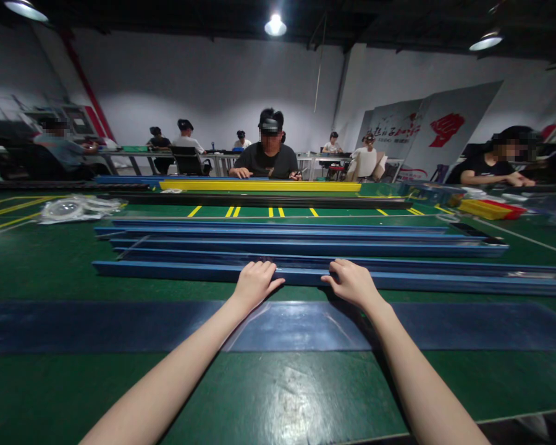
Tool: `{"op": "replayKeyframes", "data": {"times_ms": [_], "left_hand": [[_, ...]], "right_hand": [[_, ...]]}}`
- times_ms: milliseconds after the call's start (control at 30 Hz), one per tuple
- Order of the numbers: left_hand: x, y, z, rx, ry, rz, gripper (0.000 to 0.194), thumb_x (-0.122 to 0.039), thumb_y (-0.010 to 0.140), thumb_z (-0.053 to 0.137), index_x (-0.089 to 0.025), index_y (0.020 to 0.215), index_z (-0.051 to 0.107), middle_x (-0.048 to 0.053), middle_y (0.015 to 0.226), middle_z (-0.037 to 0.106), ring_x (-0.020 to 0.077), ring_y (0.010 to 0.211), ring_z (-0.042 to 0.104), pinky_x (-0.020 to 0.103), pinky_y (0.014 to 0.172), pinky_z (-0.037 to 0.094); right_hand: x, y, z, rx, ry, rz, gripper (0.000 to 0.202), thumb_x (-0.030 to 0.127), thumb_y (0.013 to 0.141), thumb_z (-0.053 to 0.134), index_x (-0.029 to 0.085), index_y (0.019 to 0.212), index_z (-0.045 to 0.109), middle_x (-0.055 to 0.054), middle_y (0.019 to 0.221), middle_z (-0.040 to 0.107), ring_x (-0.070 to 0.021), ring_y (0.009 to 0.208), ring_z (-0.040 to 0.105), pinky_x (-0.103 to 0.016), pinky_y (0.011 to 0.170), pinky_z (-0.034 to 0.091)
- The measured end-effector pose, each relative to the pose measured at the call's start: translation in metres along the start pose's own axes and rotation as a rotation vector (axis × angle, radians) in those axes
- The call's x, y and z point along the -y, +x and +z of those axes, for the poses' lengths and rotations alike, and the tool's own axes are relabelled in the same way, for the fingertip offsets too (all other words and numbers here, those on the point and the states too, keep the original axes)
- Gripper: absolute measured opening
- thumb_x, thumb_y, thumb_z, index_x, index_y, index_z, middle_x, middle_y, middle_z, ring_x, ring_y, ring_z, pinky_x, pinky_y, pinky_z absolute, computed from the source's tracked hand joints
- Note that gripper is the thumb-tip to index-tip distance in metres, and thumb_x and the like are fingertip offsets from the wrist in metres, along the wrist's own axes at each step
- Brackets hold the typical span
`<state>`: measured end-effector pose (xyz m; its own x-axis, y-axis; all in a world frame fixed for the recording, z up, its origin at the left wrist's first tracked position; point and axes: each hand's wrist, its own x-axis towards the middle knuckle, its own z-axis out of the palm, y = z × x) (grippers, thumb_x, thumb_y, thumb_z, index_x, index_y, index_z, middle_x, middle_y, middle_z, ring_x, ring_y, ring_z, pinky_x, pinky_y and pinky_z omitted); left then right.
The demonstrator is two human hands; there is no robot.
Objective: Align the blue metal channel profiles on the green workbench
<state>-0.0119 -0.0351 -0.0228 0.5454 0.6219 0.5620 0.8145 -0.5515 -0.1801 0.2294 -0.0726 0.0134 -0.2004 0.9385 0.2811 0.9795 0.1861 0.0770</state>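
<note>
Outstretched forearms [176,371], left grip [257,283], right grip [351,281], curled over blue channel [301,277]

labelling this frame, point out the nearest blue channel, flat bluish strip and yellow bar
Nearest blue channel [303,278]: head view, middle of front wall
Flat bluish strip [291,324]: head view, middle of top face
Yellow bar [260,186]: head view, middle of near side

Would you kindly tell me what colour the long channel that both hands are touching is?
The long channel is blue, showing best in the head view.
</note>
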Motion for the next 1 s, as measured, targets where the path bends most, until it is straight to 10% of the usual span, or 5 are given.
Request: {"op": "replayKeyframes", "data": {"times_ms": [1000], "left_hand": [[0.0003, 0.0015, -0.0008, 0.034, -0.013, -0.014, 0.032, -0.047, 0.082, 0.048, -0.017, 0.082, 0.057, 0.003, 0.075, 0.063, 0.0178, 0.07, 0.056, 0.029, 0.061, 0.032]], "right_hand": [[0.0015, -0.0006, -0.0007, -0.008, -0.02, -0.008, 0.024, 0.039, 0.083, 0.045, 0.019, 0.074, 0.054, -0.003, 0.082, 0.061, -0.0152, 0.079, 0.055, -0.024, 0.057, 0.028]]}}
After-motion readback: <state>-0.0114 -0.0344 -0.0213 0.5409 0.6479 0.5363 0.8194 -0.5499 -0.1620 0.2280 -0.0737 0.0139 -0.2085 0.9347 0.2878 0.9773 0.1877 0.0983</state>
